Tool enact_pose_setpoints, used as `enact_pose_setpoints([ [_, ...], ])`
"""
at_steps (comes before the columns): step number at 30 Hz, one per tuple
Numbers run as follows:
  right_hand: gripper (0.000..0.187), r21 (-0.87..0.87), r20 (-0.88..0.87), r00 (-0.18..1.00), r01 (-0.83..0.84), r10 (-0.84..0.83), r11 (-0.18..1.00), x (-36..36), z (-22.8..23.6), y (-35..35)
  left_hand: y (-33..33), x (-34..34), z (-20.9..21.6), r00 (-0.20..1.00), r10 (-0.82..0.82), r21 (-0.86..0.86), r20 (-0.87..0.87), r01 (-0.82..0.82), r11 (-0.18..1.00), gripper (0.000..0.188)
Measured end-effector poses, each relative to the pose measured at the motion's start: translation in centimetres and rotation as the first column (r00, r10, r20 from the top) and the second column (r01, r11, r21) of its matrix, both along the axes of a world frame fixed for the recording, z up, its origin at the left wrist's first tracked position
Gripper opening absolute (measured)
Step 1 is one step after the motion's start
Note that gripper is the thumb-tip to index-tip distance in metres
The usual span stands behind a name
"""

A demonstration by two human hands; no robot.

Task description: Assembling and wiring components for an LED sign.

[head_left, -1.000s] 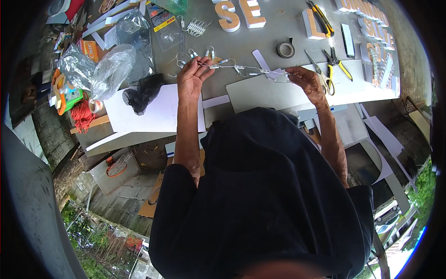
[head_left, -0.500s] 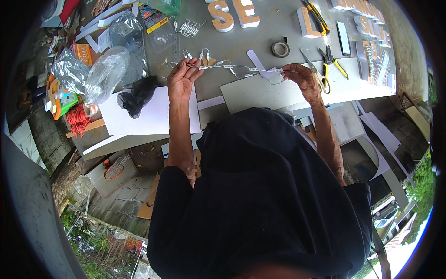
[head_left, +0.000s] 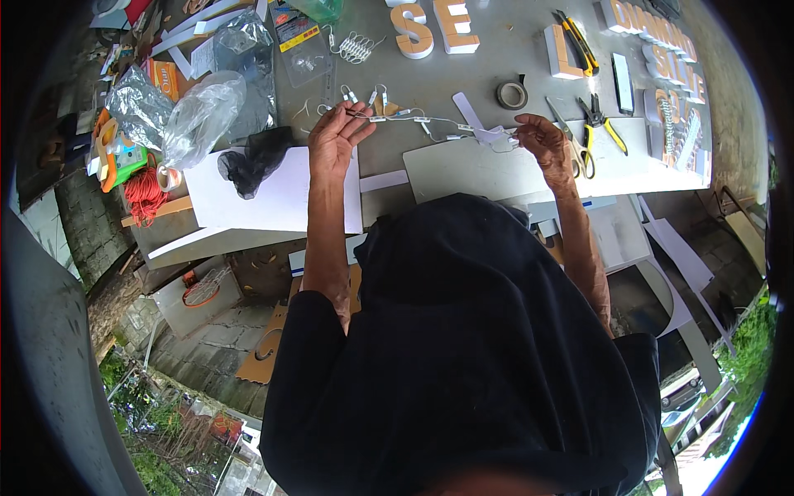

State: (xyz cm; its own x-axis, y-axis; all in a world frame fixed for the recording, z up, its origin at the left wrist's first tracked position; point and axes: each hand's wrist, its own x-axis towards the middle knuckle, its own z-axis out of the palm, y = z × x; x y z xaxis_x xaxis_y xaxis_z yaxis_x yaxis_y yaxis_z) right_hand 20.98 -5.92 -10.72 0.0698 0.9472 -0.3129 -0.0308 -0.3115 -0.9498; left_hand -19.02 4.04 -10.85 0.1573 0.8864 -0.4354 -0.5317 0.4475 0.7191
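Observation:
A thin wire strung with small white LED modules spans between my hands above the table. My left hand pinches its left end between thumb and fingers, palm partly turned up. At the other end, my right hand has its fingers curled around the wire, near a small bunch of modules. The string sags slightly and loops in the middle. Just beyond my left hand, more modules on looped wire rest on the table beside a small brown piece. Under my right hand lies a pale flat sheet.
Scissors, yellow-handled pliers, dark tape and a yellow utility knife lie to the right. Block letters stand at the back. Clear plastic bags, black mesh and red cord crowd the left.
The view has shifted a little, so the table's things appear farther right. My hands still stretch the module string between them; the right fingers look slightly looser.

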Motion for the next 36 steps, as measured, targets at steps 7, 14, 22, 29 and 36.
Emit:
enact_pose_setpoints([
  [7,0.033,0.005,-0.049,0.996,0.075,-0.074,0.997,-0.1,-0.1,-0.7,0.0,0.5,0.3,0.996,-0.034,-0.027,-0.081,0.032,0.999,0.021],
  [14,0.033,-0.032,-0.126,0.986,0.110,-0.113,0.993,-0.8,-0.1,-1.9,0.6,1.3,0.6,0.998,-0.021,-0.038,-0.066,0.019,0.999,0.020],
  [22,0.031,-0.064,-0.081,0.988,0.125,-0.130,0.990,-2.5,-0.4,-3.2,1.6,1.6,0.9,0.976,-0.051,-0.054,-0.214,0.040,0.998,0.022],
  [29,0.036,0.082,0.241,0.967,0.061,-0.079,0.995,-4.0,0.5,-3.0,-0.6,5.8,6.6,0.050,0.149,0.156,-0.988,0.399,0.904,0.025],
  [36,0.033,0.201,0.337,0.941,-0.055,-0.017,0.978,-5.7,1.7,-1.9,-3.0,15.0,5.4,0.362,-0.042,0.321,-0.931,0.869,0.377,0.028],
])
